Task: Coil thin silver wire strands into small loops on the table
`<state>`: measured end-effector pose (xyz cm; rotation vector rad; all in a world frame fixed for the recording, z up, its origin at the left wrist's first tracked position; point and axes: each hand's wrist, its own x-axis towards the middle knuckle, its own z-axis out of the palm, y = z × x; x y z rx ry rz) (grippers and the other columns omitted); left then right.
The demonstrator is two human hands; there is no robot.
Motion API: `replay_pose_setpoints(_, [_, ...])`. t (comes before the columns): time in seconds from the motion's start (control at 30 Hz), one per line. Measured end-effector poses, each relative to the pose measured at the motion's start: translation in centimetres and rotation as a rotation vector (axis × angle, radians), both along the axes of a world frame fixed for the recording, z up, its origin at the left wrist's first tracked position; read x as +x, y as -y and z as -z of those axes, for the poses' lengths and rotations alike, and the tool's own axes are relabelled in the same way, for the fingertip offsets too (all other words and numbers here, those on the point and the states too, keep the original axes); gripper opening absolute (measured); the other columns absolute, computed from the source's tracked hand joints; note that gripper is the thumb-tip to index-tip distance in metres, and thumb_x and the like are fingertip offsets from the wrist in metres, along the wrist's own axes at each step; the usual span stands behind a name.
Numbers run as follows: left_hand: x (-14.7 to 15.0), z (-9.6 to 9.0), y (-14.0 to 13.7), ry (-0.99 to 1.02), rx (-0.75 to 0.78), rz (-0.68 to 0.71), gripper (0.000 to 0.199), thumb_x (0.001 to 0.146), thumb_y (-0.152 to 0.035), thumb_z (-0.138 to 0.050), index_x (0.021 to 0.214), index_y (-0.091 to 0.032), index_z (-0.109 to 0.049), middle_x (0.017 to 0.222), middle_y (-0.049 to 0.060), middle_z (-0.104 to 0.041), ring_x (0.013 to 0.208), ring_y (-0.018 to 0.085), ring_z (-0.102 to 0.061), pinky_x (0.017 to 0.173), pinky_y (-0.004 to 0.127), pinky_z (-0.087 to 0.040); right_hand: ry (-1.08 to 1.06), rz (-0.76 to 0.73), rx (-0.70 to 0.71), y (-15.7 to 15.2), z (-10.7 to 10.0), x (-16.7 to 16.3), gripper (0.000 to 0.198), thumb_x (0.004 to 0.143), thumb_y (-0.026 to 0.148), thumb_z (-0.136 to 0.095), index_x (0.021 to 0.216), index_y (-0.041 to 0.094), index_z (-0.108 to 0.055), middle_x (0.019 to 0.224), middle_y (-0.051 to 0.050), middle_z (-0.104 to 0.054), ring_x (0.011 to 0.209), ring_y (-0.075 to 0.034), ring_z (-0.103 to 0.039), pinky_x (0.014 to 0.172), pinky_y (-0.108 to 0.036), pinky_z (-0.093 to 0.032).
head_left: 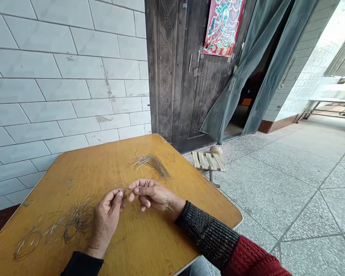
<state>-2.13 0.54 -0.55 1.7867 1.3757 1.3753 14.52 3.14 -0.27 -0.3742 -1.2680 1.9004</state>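
My left hand is closed in a pinch over the wooden table, thumb against forefinger, on a thin wire whose end barely shows above the fingers. Facing it, fingertips almost meeting, my right hand has its thumb and first fingers brought together. Anything between them is too fine to make out; its lower fingers are loosely curled. Loose, looped wires lie tangled to the left of my left hand. Beyond my right hand rests a bundle of thin wires, silvery at one end and darker at the other.
The yellow-brown table has rounded corners and stands near a white tiled wall. A small strapped folding stool sits past its right edge. Behind are a dark carved door, a grey-green curtain and a speckled tile floor.
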Motion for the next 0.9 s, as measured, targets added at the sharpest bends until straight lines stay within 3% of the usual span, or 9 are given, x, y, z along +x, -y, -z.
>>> replay_pose_setpoints(0.13, [0.2, -0.1, -0.1, 0.064, -0.107, 0.082, 0.031, 0.077, -0.046, -0.050, 0.072, -0.017, -0.058, 0.054, -0.001, -0.054, 0.050, 0.013, -0.052, 0.047, 0.022, -0.043, 0.030, 0.092, 0.093, 0.1, -0.1, -0.1, 0.030, 0.069, 0.032, -0.068, 0.092, 0.015, -0.058, 0.074, 0.002, -0.066, 0.040, -0.002, -0.050, 0.038, -0.015, -0.041])
replay_pose_setpoints(0.3, [1.3, 0.2, 0.2, 0.423, -0.363, 0.302, 0.026, 0.076, -0.041, -0.054, 0.074, -0.015, -0.055, 0.062, -0.001, -0.054, 0.049, 0.009, -0.049, 0.044, 0.020, -0.039, 0.226, 0.147, 0.264, -0.1, 0.0, -0.1, 0.029, 0.075, 0.034, -0.061, 0.098, 0.016, -0.057, 0.068, 0.004, -0.061, 0.041, -0.002, -0.048, 0.039, -0.014, -0.038])
replay_pose_setpoints(0.47, [2.2, 0.2, 1.1, 0.576, -0.516, 0.360, 0.022, 0.073, -0.037, -0.058, 0.074, -0.016, -0.052, 0.059, -0.003, -0.053, 0.046, 0.006, -0.045, 0.043, 0.017, -0.034, 0.353, 0.422, 0.211, -0.2, 0.1, -0.4, 0.020, 0.077, 0.033, -0.059, 0.086, 0.016, -0.055, 0.059, 0.008, -0.052, 0.034, 0.000, -0.038, 0.032, -0.014, -0.028])
replay_pose_setpoints(0.57, [2.4, 0.2, 1.5, 0.584, -0.646, 0.494, 0.021, 0.074, -0.037, -0.057, 0.073, -0.017, -0.050, 0.056, -0.004, -0.050, 0.041, 0.004, -0.041, 0.040, 0.017, -0.030, 0.395, 0.373, 0.251, -0.1, 0.0, -0.2, 0.024, 0.075, 0.039, -0.060, 0.075, 0.014, -0.058, 0.051, 0.008, -0.047, 0.035, -0.001, -0.034, 0.033, -0.015, -0.026])
replay_pose_setpoints(0.7, [2.2, 0.3, 1.7, 0.651, -0.777, 0.638, 0.020, 0.073, -0.035, -0.059, 0.072, -0.018, -0.048, 0.054, -0.005, -0.047, 0.038, 0.003, -0.037, 0.039, 0.017, -0.026, 0.289, 0.248, 0.219, 0.2, -0.1, 0.1, 0.032, 0.073, 0.045, -0.061, 0.071, 0.013, -0.061, 0.043, 0.008, -0.045, 0.035, -0.002, -0.031, 0.035, -0.016, -0.022])
replay_pose_setpoints(0.8, [2.0, 0.4, 1.4, 0.745, -0.785, 0.634, 0.018, 0.071, -0.030, -0.061, 0.071, -0.017, -0.048, 0.055, -0.005, -0.045, 0.039, 0.003, -0.035, 0.039, 0.016, -0.025, 0.188, 0.224, 0.146, 0.3, 0.0, 0.2, 0.033, 0.073, 0.047, -0.061, 0.077, 0.014, -0.064, 0.050, 0.005, -0.054, 0.038, -0.003, -0.042, 0.038, -0.016, -0.030])
replay_pose_setpoints(0.9, [2.0, 0.4, 1.2, 0.768, -0.733, 0.542, 0.018, 0.072, -0.031, -0.060, 0.078, -0.016, -0.053, 0.062, -0.003, -0.047, 0.045, 0.004, -0.039, 0.041, 0.016, -0.029, 0.115, 0.311, 0.052, 0.0, 0.3, 0.0, 0.033, 0.068, 0.045, -0.065, 0.074, 0.013, -0.065, 0.056, 0.002, -0.060, 0.043, -0.004, -0.050, 0.040, -0.016, -0.036])
